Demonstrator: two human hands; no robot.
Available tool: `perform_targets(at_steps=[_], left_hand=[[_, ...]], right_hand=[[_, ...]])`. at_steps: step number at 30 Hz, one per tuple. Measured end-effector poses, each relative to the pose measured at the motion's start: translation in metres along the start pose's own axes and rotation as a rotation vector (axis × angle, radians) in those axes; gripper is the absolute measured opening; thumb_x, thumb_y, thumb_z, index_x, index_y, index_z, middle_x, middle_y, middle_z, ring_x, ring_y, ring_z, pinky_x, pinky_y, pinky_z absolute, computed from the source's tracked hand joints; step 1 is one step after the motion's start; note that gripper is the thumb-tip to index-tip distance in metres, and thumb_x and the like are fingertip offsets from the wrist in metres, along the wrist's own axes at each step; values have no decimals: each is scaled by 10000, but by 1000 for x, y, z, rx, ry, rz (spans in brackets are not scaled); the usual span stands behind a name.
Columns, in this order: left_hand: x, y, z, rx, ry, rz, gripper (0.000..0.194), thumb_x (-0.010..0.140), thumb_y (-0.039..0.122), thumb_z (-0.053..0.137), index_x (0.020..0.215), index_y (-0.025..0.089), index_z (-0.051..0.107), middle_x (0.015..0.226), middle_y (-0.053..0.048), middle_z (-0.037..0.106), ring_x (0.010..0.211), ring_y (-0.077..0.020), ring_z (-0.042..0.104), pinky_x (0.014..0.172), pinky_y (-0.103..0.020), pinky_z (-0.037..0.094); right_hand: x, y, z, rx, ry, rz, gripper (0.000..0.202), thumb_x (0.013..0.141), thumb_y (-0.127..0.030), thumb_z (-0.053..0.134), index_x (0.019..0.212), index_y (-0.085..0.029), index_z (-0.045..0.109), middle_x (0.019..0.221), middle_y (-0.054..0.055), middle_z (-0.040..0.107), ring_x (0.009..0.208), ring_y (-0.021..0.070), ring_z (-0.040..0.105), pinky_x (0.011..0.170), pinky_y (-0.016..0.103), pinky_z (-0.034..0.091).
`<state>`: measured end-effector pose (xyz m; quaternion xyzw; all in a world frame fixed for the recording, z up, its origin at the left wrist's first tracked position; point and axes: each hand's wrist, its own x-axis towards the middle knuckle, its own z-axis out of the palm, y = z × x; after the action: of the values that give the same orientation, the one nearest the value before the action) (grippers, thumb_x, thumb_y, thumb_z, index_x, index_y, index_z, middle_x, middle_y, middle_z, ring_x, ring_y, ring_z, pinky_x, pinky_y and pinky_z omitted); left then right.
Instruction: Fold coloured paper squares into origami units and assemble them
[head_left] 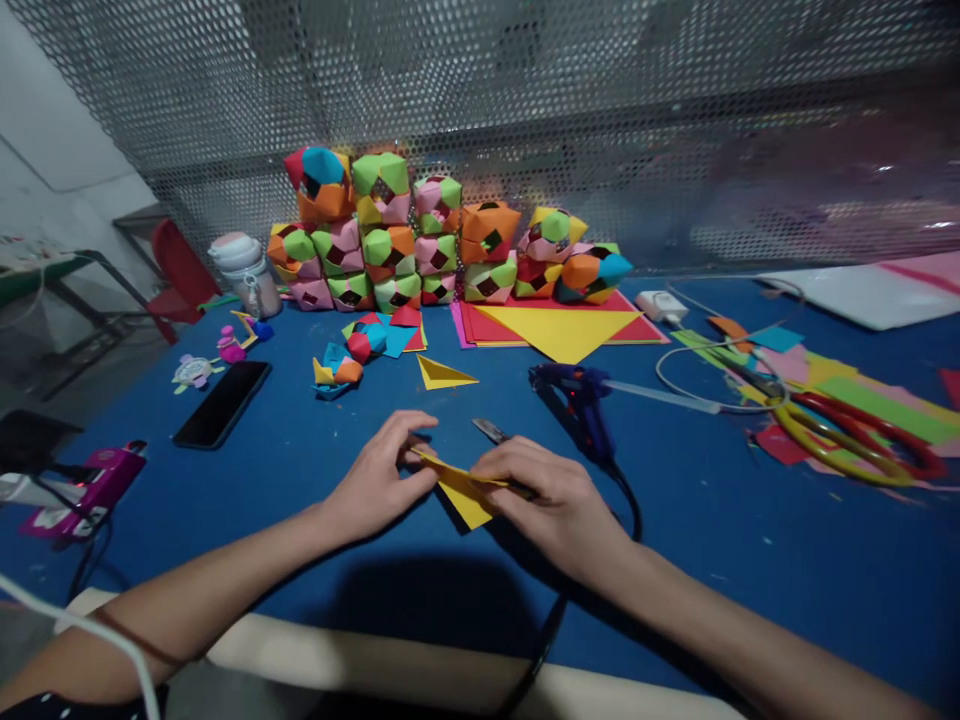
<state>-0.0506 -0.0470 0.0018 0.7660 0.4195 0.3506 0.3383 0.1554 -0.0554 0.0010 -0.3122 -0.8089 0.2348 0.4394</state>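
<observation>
A folded piece of yellow paper is between my hands, low over the blue table. My left hand pinches its left end between thumb and fingers. My right hand is closed on its right end. A metal blade sticks out beyond the right fingers; whether that hand holds it or it lies beneath is hidden. Just ahead lies another folded yellow paper piece. To the right of it, a blue glue gun with a clear glue stick rests on the table.
Several colourful folded-paper balls stand stacked at the back, beside a bottle. A large yellow triangle lies on coloured sheets. Scissors, paper scraps and a cable are right; a phone and purple power strip left.
</observation>
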Motion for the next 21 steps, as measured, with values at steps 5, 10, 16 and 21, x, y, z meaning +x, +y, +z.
perform_targets(at_steps=[5,10,16,21], left_hand=[[1,1,11,-274,-106,-253,346,744,123,546,1086,158,508,921,-40,588,736,-98,563,673,-230,475],[5,2,1,-102,-37,-268,148,782,209,533,885,148,620,866,-36,611,768,-129,564,699,-247,458],[14,-4,-7,-14,50,-314,174,796,292,535,861,158,627,769,-9,598,680,-122,525,622,-225,422],[15,-7,-4,25,81,-334,196,797,308,522,878,163,626,767,-14,598,660,-124,510,588,-217,408]], right_hand=[[-3,-12,-7,22,-21,65,150,826,-175,576,687,-190,520,702,21,588,678,146,571,601,278,468],[-17,-34,-46,-2,57,-97,129,830,-102,540,799,-227,530,729,14,614,671,141,607,579,261,499],[-9,6,-133,-623,901,105,90,767,-200,618,852,-203,592,778,59,631,611,178,614,635,347,504],[-9,95,-202,-894,684,295,154,827,-225,466,820,-173,610,844,145,649,816,227,615,721,327,461]])
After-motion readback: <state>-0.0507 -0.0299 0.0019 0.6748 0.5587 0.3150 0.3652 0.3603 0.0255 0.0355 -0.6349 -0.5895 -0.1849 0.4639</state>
